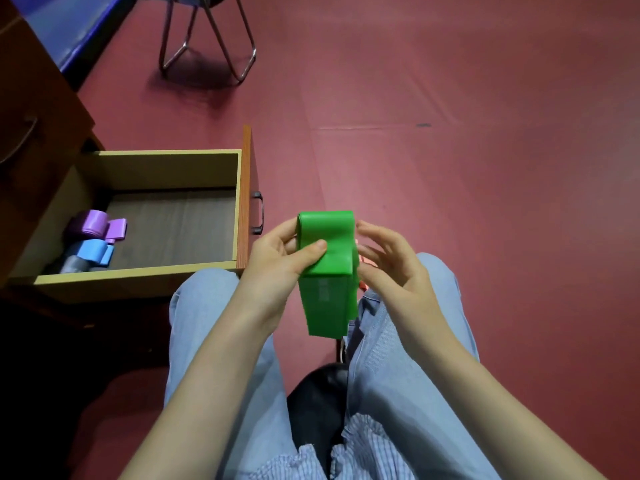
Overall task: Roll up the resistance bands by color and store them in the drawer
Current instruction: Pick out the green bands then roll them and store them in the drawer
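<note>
A green resistance band [329, 271] is folded over at the top and hangs down between my knees. My left hand [280, 261] grips its left side, thumb pressed on the front. My right hand [388, 261] touches its right edge with fingers spread. A sliver of a pink-orange band [362, 259] shows behind the green one. The open drawer [173, 271] stands at my left; inside at its left end lie a rolled purple band [95, 225], a rolled blue band [93, 251] and a grey roll [74, 265].
A brown cabinet [38, 109] stands to the left above the drawer. A metal chair frame [207, 39] stands on the red floor ahead. The drawer handle [258, 213] sticks out close to my left hand. I sit on a dark seat [318, 393].
</note>
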